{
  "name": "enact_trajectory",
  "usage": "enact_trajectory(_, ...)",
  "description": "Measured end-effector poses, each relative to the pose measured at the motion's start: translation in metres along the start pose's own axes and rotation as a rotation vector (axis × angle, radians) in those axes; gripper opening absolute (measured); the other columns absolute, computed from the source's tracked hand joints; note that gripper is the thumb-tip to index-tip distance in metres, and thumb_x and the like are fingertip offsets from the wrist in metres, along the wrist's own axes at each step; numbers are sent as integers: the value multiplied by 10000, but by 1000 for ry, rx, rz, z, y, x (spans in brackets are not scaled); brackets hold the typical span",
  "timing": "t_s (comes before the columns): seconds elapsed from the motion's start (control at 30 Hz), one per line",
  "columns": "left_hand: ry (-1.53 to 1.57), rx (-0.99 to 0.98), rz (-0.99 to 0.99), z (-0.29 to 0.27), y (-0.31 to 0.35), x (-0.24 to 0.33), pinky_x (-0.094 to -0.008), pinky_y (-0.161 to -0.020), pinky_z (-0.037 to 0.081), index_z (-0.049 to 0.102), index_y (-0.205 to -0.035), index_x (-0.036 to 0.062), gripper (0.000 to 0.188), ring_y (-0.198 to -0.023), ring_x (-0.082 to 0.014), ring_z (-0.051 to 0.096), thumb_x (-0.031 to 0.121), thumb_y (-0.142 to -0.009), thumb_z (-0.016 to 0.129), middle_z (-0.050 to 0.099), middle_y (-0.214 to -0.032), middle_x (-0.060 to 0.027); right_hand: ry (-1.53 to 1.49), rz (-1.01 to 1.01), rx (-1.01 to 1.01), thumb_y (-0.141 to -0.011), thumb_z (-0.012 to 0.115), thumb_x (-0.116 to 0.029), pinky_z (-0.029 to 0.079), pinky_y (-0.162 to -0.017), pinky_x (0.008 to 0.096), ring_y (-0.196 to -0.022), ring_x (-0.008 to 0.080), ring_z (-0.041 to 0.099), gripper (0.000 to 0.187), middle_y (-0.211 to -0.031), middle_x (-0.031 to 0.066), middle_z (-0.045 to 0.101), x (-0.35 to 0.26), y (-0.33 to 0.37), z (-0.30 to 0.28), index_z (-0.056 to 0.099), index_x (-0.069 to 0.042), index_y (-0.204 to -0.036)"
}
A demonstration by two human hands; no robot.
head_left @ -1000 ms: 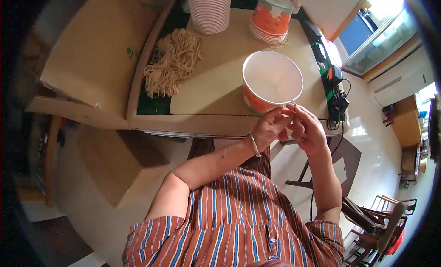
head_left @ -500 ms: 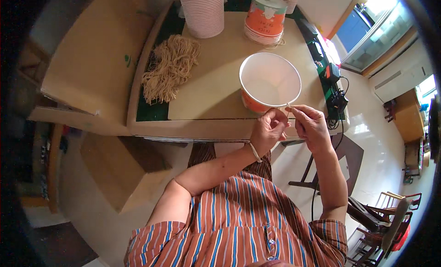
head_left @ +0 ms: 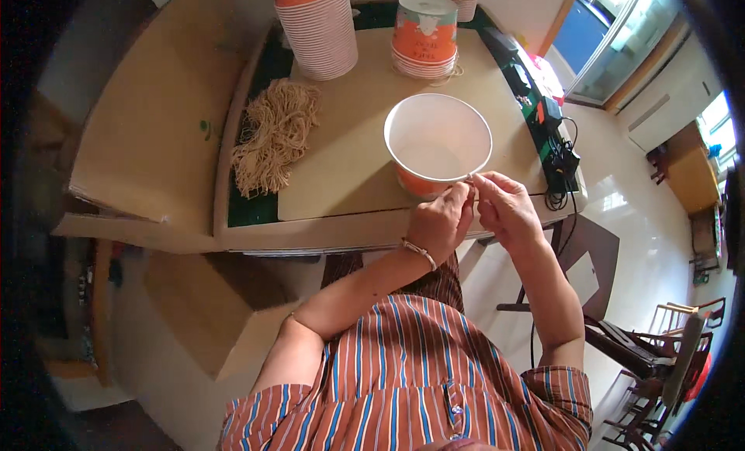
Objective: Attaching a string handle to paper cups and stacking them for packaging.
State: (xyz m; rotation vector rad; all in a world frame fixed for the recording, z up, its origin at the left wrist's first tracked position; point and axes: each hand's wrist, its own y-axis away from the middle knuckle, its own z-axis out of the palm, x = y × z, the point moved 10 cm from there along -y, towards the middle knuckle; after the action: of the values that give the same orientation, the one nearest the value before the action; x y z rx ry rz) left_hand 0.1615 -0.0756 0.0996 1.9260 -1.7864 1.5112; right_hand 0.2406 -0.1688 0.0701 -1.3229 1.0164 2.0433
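A large white-lined paper bucket [head_left: 436, 137] with an orange outside stands upright near the table's front edge. At its near right rim, my right hand [head_left: 508, 210] is closed in a pinch on a thin pale cord [head_left: 471, 179], with the fingertips against the rim. Just beside it my left hand [head_left: 442, 218] is also closed, its fingertips close under the rim; the cord between the two hands is mostly hidden by the fingers. A loose bundle of beige cords [head_left: 275, 137] lies to the left on the table.
A tall stack of paper buckets [head_left: 318, 36] stands at the back left of the table [head_left: 349, 125]. Behind the single bucket is a shorter upside-down stack [head_left: 424, 40]. Black cables and adapters [head_left: 563, 156] lie along the right edge. A large cardboard box [head_left: 147, 125] flanks the left.
Both hands have come closer together and up against the bucket's rim. The cord end that stood out between the fingers is now less visible. The whole view has shifted slightly.
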Motion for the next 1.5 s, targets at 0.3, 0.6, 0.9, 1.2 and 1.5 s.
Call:
enact_trajectory(0.3, -141, -11, 102, -7, -7, 16, -395, -561, 543, 539, -972, 76, 121, -678, -286, 674, 154, -913, 611, 662, -833, -104, 7, -15, 32, -944, 681, -178, 290, -413, 178, -480, 3, 405, 124, -623, -66, 515, 0, -4, -8, 683, -53, -948)
enact_trajectory(0.6, -377, -103, 221, -16, -17, 36, -371, -526, 541, 546, -967, 69, 142, -652, -241, 681, 116, -857, 623, 628, -819, -77, 248, -153, 27, -939, 662, -115, 319, -439, 184, -531, 8, 448, 92, -661, -50, 560, -19, 0, -3, 673, -23, -935)
enact_trajectory(0.9, -407, -169, 513, -28, -42, 49, -372, -611, 562, 575, -921, 73, 131, -742, -257, 678, 167, -872, 652, 603, -872, -89, 510, -268, 51, -930, 658, -85, 399, -498, 219, -566, 40, 491, 96, -667, -20, 578, -35, -2, 1, 649, 6, -899)
enact_trajectory(1.2, -357, -315, 577, -18, -57, 39, -378, -692, 562, 579, -911, 77, 139, -811, -259, 674, 186, -855, 645, 605, -873, -90, 515, -235, 15, -941, 646, -89, 402, -501, 216, -575, 41, 491, 92, -683, -23, 584, -33, -5, 1, 653, -5, -904)
enact_trajectory(1.5, -185, -311, 659, -17, -67, 32, -388, -737, 563, 641, -940, 77, 123, -824, -284, 669, 141, -841, 674, 621, -886, -93, 461, -199, 18, -938, 651, -120, 365, -477, 204, -575, 29, 475, 86, -678, -39, 564, -32, -9, -4, 650, -44, -900)
